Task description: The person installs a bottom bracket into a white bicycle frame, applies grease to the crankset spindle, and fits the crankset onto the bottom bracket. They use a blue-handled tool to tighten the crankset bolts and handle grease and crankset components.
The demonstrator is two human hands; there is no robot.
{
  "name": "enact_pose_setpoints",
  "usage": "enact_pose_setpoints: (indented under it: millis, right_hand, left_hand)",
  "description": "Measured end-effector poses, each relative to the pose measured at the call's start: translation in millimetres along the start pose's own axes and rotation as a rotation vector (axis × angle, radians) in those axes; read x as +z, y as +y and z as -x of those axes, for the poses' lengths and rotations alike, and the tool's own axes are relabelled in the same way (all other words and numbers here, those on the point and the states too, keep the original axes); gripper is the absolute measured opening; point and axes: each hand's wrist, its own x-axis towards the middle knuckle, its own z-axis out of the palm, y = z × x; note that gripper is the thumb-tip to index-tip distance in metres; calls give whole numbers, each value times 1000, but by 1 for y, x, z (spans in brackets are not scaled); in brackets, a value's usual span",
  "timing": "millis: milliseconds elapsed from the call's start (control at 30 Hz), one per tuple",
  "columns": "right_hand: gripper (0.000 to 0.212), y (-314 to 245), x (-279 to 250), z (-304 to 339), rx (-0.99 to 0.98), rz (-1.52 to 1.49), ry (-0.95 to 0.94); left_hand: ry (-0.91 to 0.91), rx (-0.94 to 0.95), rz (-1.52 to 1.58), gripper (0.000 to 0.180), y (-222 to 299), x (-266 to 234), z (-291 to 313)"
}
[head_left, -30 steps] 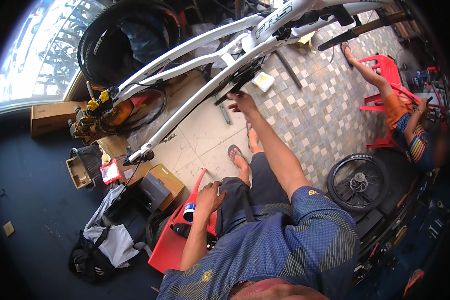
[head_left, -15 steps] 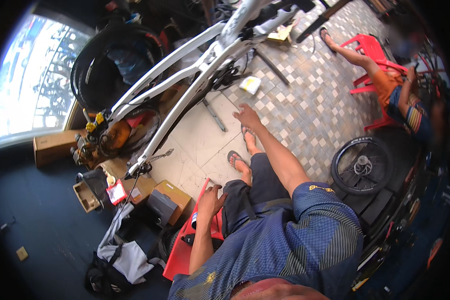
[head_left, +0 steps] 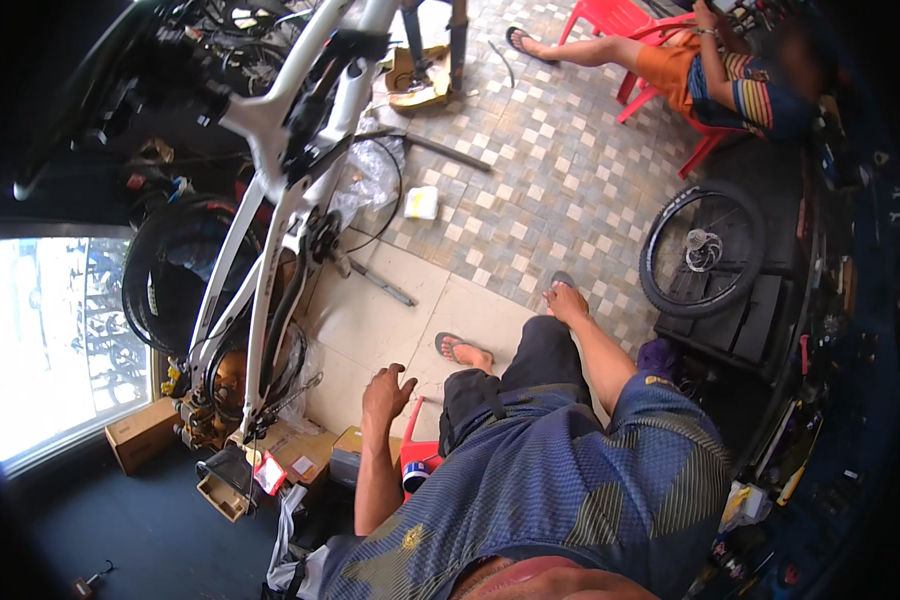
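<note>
My left hand (head_left: 387, 394) hangs in the air beside my left knee, near the red plastic chair (head_left: 416, 445). Its fingers are apart and nothing is in them. Out past my right knee, my right hand (head_left: 567, 303) hovers over my right foot, which it partly hides. Its fingers are loosely bent, and I see nothing held in them. A white bicycle frame (head_left: 268, 140) stands tilted to the left, apart from both hands. Its chain hangs at the lower end, close to an orange-brown mechanical part (head_left: 232, 378).
A loose wheel (head_left: 653, 262) lies on dark boxes at the right. Behind it a person (head_left: 730, 85) sits on a red chair (head_left: 610, 18). A metal bar (head_left: 382, 283) and a white packet (head_left: 421, 203) lie on the floor. Cardboard boxes (head_left: 140, 435) stand lower left.
My view has turned, so the bicycle frame stands more upright in it. My right hand has drawn back toward my right knee. My left hand has come up off my thigh, fingers spread.
</note>
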Motion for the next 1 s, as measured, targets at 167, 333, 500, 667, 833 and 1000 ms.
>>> enact_pose_setpoints:
  millis: [167,333,500,667,833,1000]
  right_hand:
    - [66,67,-64,-8,157,-227,-101]
    - [54,201,-95,-32,257,-320,-179]
    - [23,324,-135,-70,258,-359,139]
    - [16,311,-227,-139,63,-377,168]
    - [24,216,-316,-241,-90,-388,16]
    - [49,122,-396,-321,-242,-96,-35]
  left_hand:
    - [-11,140,-217,46,103,-10,-78]
    - [53,289,-56,43,269,-3,-148]
    - [-188,445,94,45,406,25,-180]
    - [-206,358,34,46,431,41,-208]
    - [-236,209,-104,47,442,19,-260]
    - [-170,189,-19,49,479,-14,-342]
